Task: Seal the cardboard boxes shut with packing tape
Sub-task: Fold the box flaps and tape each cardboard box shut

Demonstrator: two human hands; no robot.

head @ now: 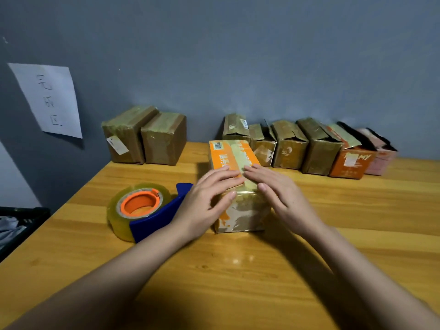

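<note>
I have the orange box (235,184) in front of me on the table (238,270), near the middle, so that both my hands can reach its top. A strip of clear tape (240,158) runs along the top of this box and goes down over its near face. I think I am pressing this strip flat, so that it sticks well along the seam.

My left hand (204,198) lies flat on the near left part of the top, with the fingers straight and close together and the thumb down on the near face. My right hand (273,189) lies on the near right part in the same way, fingers straight and a little spread. Both hands are opened out; they press on the box and grip nothing. The fingertips almost meet over the tape.

The dispenser (145,210) with its roll rests just beside my left hand, ready for the next box. At the wall, 2 taped boxes (145,136) stand to the left below a paper sign (50,98), and I judge they are finished. To the right stands a row of 6 boxes (307,148); some flaps there stand up, so I think they wait for tape.
</note>
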